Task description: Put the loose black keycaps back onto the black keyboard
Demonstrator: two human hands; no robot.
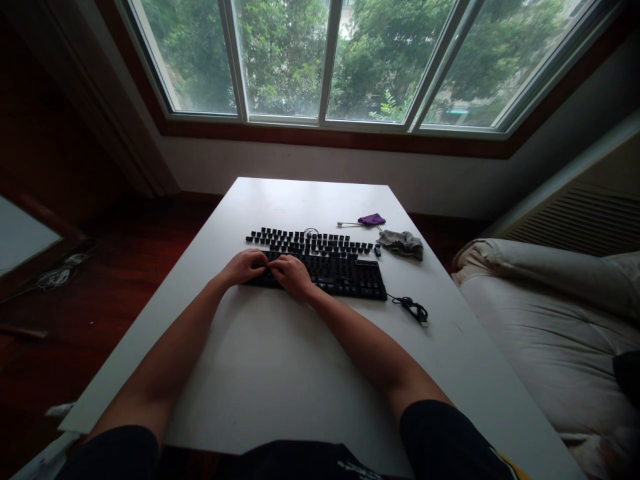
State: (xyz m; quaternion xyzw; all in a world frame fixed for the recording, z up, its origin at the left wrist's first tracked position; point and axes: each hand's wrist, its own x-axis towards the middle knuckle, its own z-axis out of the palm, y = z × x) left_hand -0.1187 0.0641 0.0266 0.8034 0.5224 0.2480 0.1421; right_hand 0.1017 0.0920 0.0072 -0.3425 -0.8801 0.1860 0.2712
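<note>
A black keyboard (345,277) lies across the white table, many of its keycaps off. My left hand (245,267) rests over its left end, thumb and fingers drawn together at the keys. Close beside it, my right hand (293,273) bends its fingers down onto the same part of the keyboard, fingertips almost meeting the left ones. Whatever the fingertips grip is too small or hidden to name. Rows of loose black keycaps (300,239) stand just behind the keyboard.
A coiled black cable (413,308) lies right of the keyboard. A grey cloth (401,244), a purple cloth (372,219) and thin white sticks (350,225) sit farther back. Beyond the table (270,373) are a window wall and, at the right, a pale sofa (530,320).
</note>
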